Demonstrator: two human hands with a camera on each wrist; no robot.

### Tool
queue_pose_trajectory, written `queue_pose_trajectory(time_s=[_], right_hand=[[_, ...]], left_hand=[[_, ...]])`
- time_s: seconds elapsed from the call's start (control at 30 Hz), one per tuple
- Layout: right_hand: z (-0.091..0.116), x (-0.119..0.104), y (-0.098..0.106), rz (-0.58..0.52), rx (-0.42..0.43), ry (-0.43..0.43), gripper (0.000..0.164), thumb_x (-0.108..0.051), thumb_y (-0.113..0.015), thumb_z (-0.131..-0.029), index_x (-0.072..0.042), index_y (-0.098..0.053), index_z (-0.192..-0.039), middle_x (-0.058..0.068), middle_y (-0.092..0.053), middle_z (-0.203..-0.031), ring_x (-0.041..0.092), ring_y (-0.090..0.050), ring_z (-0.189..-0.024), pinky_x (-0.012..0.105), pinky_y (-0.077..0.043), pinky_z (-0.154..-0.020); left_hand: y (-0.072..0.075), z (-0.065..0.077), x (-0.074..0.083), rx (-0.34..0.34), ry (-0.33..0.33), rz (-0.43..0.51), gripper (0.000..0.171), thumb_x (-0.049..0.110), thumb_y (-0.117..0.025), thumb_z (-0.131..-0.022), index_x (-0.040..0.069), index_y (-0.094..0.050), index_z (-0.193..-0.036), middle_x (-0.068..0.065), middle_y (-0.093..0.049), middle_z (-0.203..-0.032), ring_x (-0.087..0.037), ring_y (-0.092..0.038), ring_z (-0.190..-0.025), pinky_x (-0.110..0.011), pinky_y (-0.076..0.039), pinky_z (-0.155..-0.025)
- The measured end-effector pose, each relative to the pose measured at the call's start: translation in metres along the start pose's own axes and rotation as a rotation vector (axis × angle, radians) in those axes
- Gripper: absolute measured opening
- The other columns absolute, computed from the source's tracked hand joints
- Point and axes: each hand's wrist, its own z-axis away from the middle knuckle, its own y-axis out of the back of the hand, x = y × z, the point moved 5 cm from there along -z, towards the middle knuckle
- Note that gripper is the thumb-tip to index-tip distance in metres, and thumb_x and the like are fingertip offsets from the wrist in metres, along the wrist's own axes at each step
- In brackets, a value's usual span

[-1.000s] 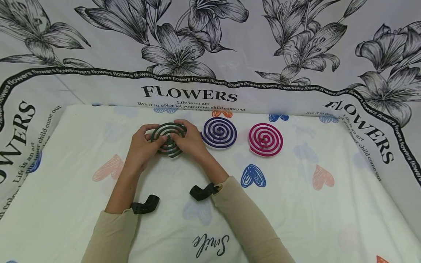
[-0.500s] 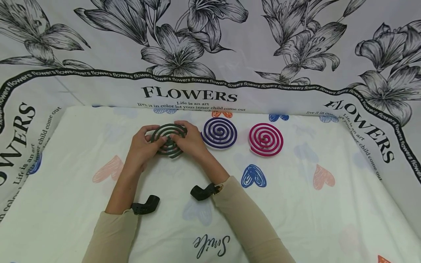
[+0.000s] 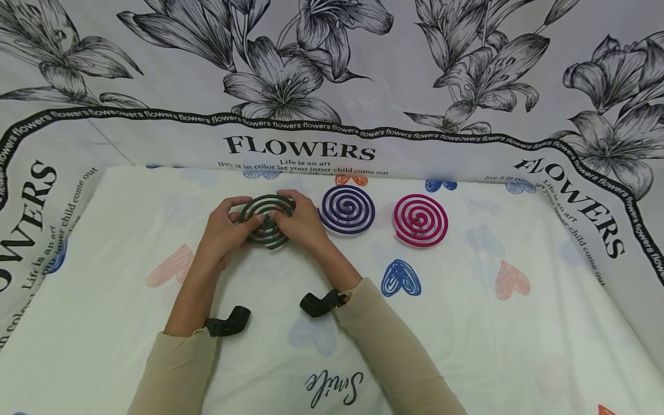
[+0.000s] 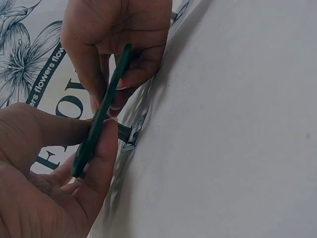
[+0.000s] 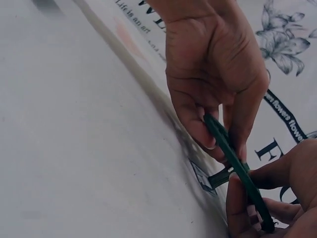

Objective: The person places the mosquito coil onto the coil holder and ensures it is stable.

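In the head view, a green mosquito coil is held between both hands, left of the middle of the cloth. My left hand grips its left side, thumb on top and fingers round the edge. On the right side, my right hand pinches it the same way, its thumb close to the other near the centre. Seen edge-on in the left wrist view, the coil is above a small stand on the cloth. The right wrist view also has this stand below the coil; fingers hide where they meet.
A purple mosquito coil lies just right of my right hand, with a pink mosquito coil farther right. White cloth with printed hearts covers the surface. Behind it rises a flower-printed cloth.
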Motion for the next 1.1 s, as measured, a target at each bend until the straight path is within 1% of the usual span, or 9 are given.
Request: queue_pose_trajectory(time_s=[0.1,0.27,0.47,0.57,0.77,0.93,1.1], right_hand=[[0.001,0.0,0.0,0.039,0.011,0.009,0.049,-0.017,-0.074,-0.096,-0.009,-0.063,-0.143,0.011,-0.07,-0.139,0.025,-0.064,-0.131,0.041,-0.052,-0.112],[0.002,-0.005,0.001,0.138,0.008,0.022,0.052,-0.022,-0.073,-0.097,-0.008,-0.062,-0.146,0.011,-0.068,-0.144,0.026,-0.062,-0.138,0.04,-0.049,-0.118],[0.001,-0.011,0.003,0.21,0.01,0.038,0.055,-0.024,-0.072,-0.098,-0.01,-0.059,-0.15,0.011,-0.066,-0.147,0.026,-0.06,-0.139,0.04,-0.049,-0.118],[0.001,-0.012,0.004,0.222,0.014,0.059,0.055,-0.023,-0.073,-0.098,-0.011,-0.059,-0.149,0.012,-0.066,-0.146,0.027,-0.061,-0.137,0.041,-0.05,-0.116],[0.002,-0.013,0.003,0.248,0.028,0.091,0.052,-0.023,-0.073,-0.098,-0.012,-0.06,-0.147,0.012,-0.068,-0.14,0.026,-0.063,-0.132,0.04,-0.053,-0.112],[0.004,-0.012,0.003,0.236,0.022,0.08,0.051,-0.023,-0.073,-0.098,-0.011,-0.061,-0.146,0.012,-0.067,-0.143,0.027,-0.062,-0.135,0.041,-0.051,-0.114],[0.005,-0.012,0.005,0.215,0.017,0.063,0.051,-0.024,-0.071,-0.099,-0.011,-0.06,-0.147,0.013,-0.066,-0.146,0.028,-0.06,-0.139,0.041,-0.05,-0.118]], left_hand=[[0.0,0.001,0.0,0.004,-0.007,-0.001,0.066,0.015,-0.068,-0.102,0.005,-0.037,-0.159,-0.027,-0.065,-0.128,-0.002,-0.069,-0.074,-0.018,-0.06,-0.068],[0.001,0.003,0.0,0.009,-0.031,-0.005,0.066,0.015,-0.067,-0.103,0.006,-0.036,-0.161,-0.03,-0.061,-0.138,-0.001,-0.067,-0.078,-0.017,-0.059,-0.069],[0.002,0.001,0.003,0.006,-0.058,-0.028,0.066,0.019,-0.066,-0.104,0.005,-0.036,-0.161,-0.03,-0.061,-0.14,-0.002,-0.068,-0.08,-0.018,-0.06,-0.069],[0.002,0.001,0.003,0.011,-0.053,-0.04,0.065,0.021,-0.065,-0.105,0.005,-0.036,-0.161,-0.029,-0.061,-0.14,-0.003,-0.067,-0.081,-0.018,-0.061,-0.069],[0.002,0.0,0.001,0.016,-0.027,-0.037,0.066,0.024,-0.064,-0.106,0.007,-0.034,-0.162,-0.028,-0.06,-0.141,-0.005,-0.067,-0.081,-0.02,-0.062,-0.067],[0.0,0.0,-0.001,0.008,-0.012,-0.031,0.067,0.026,-0.064,-0.106,0.007,-0.034,-0.162,-0.028,-0.059,-0.143,-0.004,-0.067,-0.086,-0.021,-0.063,-0.069],[-0.001,0.001,-0.001,0.0,-0.021,-0.021,0.067,0.025,-0.065,-0.106,0.007,-0.034,-0.162,-0.028,-0.06,-0.142,-0.002,-0.068,-0.082,-0.022,-0.064,-0.068]])
